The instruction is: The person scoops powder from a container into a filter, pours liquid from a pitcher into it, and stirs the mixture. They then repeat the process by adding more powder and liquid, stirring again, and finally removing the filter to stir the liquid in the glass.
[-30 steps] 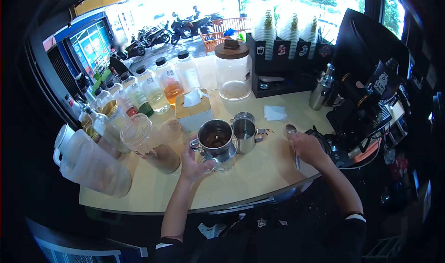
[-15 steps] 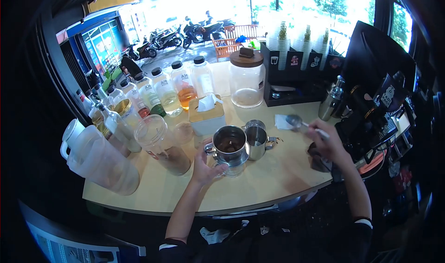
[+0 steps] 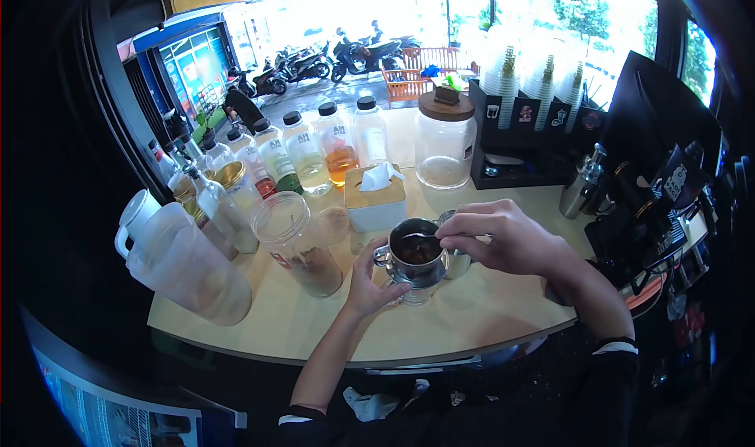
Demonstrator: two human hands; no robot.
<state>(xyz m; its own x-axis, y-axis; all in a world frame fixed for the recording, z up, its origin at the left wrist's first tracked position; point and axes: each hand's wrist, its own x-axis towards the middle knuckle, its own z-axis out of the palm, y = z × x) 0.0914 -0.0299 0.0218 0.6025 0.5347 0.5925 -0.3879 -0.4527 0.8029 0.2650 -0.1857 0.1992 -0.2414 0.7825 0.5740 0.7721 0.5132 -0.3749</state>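
A metal drip filter [image 3: 418,272] with dark contents sits on top of a clear glass [image 3: 415,295]. Around its left side, my left hand [image 3: 370,283] is closed, fingers by the handle and thumb at the base. My right hand [image 3: 503,238] pinches a spoon [image 3: 425,235], whose head is inside the filter's opening. Behind my right hand, a metal pitcher [image 3: 456,267] is mostly hidden. Left of the filter, an open clear jar [image 3: 303,262] holds brown powder.
A tissue box [image 3: 376,209] stands behind the filter. Bottles [image 3: 341,157] line the counter's back left, a large plastic pitcher [image 3: 193,270] its left. A lidded glass jar [image 3: 444,152], cup rack [image 3: 511,160] and metal shaker [image 3: 582,183] stand behind and right.
My right hand has moved left with the spoon, from the right side of the counter to over the filter. My left hand stays at the filter. The camera view has shifted slightly.
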